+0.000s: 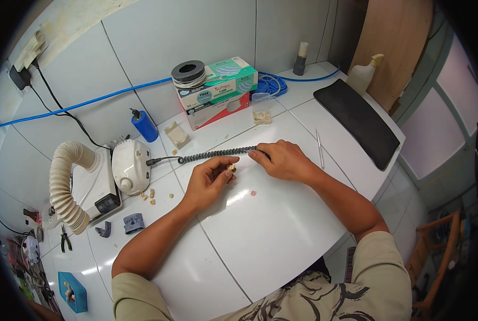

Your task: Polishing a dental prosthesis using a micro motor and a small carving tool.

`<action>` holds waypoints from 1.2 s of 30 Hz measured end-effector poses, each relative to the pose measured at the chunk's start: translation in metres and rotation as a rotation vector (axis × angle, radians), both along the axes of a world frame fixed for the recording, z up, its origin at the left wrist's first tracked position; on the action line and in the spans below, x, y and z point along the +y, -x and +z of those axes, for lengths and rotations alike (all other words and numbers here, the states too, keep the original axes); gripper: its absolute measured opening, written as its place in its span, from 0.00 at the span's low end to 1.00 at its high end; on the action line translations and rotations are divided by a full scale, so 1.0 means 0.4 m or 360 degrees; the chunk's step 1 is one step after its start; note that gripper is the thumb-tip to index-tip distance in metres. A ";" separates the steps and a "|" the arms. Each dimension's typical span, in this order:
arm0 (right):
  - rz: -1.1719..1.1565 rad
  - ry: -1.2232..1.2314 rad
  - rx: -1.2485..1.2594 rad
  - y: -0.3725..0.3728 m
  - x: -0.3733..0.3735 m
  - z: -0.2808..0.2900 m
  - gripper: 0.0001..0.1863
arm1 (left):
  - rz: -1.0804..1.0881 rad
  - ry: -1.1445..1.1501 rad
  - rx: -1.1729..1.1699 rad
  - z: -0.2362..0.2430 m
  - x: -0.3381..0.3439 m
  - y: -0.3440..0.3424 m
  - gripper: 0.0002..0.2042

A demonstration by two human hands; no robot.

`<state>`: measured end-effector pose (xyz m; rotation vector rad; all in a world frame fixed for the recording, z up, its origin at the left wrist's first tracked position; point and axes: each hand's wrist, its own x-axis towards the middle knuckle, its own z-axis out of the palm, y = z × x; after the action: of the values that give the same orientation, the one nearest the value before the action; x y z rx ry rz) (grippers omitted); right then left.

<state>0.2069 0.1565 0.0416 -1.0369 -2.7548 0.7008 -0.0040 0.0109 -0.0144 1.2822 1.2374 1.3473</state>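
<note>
My left hand (211, 181) is closed, pinching a small cream tooth-shaped piece (232, 168) between thumb and fingertips. To its right, my right hand (283, 159) wraps round a rotary handpiece, mostly hidden by the fingers. A coiled black cord (217, 154) runs from that hand to a white control unit (131, 167) at the left. The two hands are close together over the white tiled table, but apart. On the tabletop below them lies a small pink bit (253, 193). Several loose cream tooth-shaped pieces (152, 193) are scattered beside the control unit.
A white ribbed hose (65, 187) stands left, near grey dental models (133, 223), pliers (65, 238) and a blue tray (73, 291). Behind are a blue cylinder (144, 126), stacked boxes (217, 101) and a clear container (261, 109). A thin metal tool (319, 148) and black mat (359, 123) lie right.
</note>
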 end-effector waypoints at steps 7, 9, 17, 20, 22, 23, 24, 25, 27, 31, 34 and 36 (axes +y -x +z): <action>-0.0021 0.0027 -0.0050 0.015 0.001 -0.007 0.32 | -0.0023 -0.0026 -0.0059 -0.015 -0.003 0.018 0.12; -0.0008 0.0050 -0.0037 0.011 0.003 -0.004 0.32 | -0.0004 -0.0017 -0.0061 -0.009 -0.003 0.015 0.11; 0.0098 0.0098 0.0057 -0.001 0.010 -0.011 0.26 | 0.0004 0.0131 -0.0071 0.006 -0.012 0.012 0.09; 0.0141 0.0115 0.0035 -0.002 0.013 -0.001 0.25 | -0.0005 0.0213 -0.0065 0.012 -0.016 0.014 0.09; 0.0162 0.0118 0.0040 -0.004 0.015 -0.003 0.27 | -0.0020 0.0202 -0.0038 0.018 -0.016 0.013 0.10; 0.0178 0.0106 0.0051 -0.005 0.016 -0.003 0.28 | -0.0012 0.0209 -0.0040 0.015 -0.016 0.015 0.10; 0.0185 0.0112 0.0051 -0.006 0.018 -0.005 0.28 | -0.0019 0.0199 -0.0031 0.010 -0.017 0.017 0.10; 0.0203 0.0093 0.0043 -0.010 0.018 -0.009 0.28 | -0.0027 0.0190 -0.0023 0.008 -0.017 0.017 0.10; 0.0224 0.0079 0.0037 -0.016 0.020 -0.013 0.27 | -0.0014 0.0251 -0.0059 0.018 -0.016 0.015 0.10; 0.0279 -0.0022 0.0039 -0.029 0.012 -0.011 0.28 | -0.0013 0.0300 -0.0061 0.026 -0.014 0.009 0.10; 0.0297 -0.0033 0.0040 -0.031 0.008 -0.006 0.28 | -0.0001 0.0290 -0.0063 0.019 -0.014 0.007 0.10; 0.0305 -0.0027 0.0030 -0.032 0.008 -0.005 0.28 | 0.0004 0.0302 -0.0047 0.023 -0.010 0.003 0.10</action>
<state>0.2198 0.1599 0.0398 -0.7650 -2.8645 0.7051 -0.0051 0.0067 -0.0053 1.1246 1.3132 1.2147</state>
